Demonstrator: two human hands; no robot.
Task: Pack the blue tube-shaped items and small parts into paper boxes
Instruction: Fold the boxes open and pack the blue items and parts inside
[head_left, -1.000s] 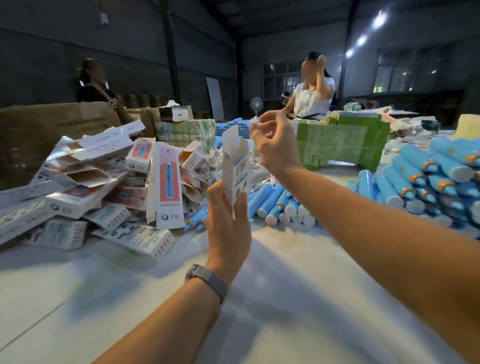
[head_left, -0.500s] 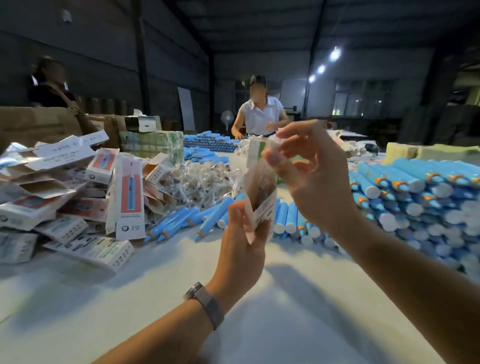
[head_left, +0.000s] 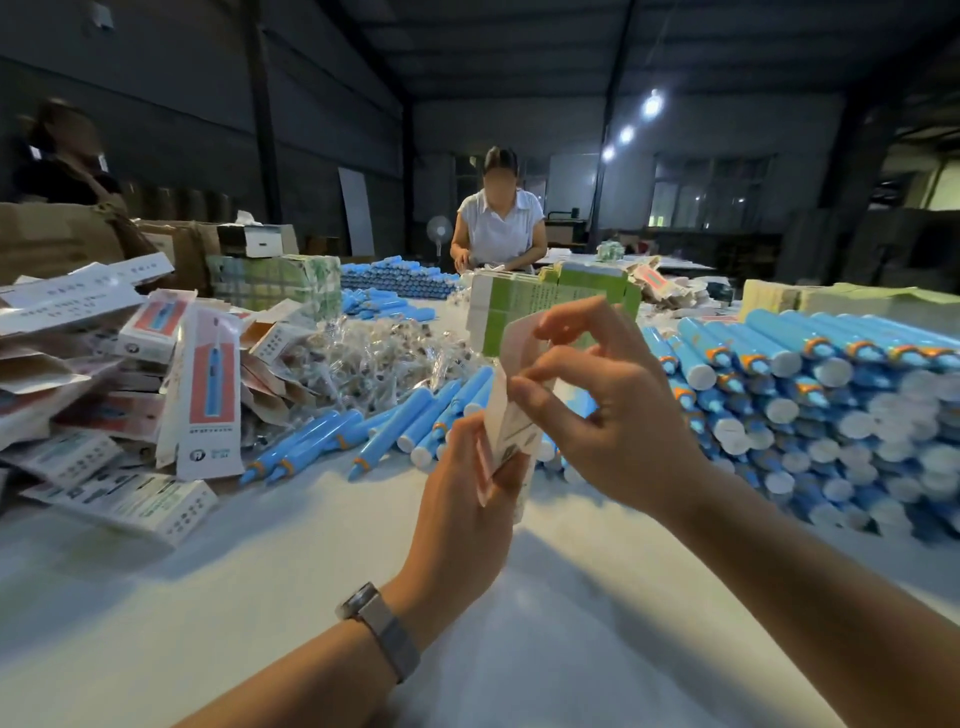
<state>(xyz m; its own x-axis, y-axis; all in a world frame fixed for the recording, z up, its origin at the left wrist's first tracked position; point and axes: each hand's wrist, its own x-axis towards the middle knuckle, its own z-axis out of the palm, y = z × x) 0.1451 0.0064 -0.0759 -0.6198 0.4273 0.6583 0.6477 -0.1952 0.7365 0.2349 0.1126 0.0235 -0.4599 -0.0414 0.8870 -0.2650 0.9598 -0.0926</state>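
Here we hold one paper box (head_left: 506, 415) upright in our left hand (head_left: 465, 499), fingers wrapped round its lower half, its long axis running from six toward twelve o'clock. Our right hand (head_left: 613, 415) sits just at three o'clock of it, thumb and fingertips pinching the top flap (head_left: 524, 338), which is not yet tucked. Whether a tube is already inside we cannot tell. Loose blue tubes (head_left: 410, 421) lie on the white table (head_left: 260, 597) at ten o'clock behind the box, the bagged small parts (head_left: 374, 358) beyond them, and a big tube stack (head_left: 831, 395) at three o'clock, nearer the right hand. We judge closing the flap comes next.
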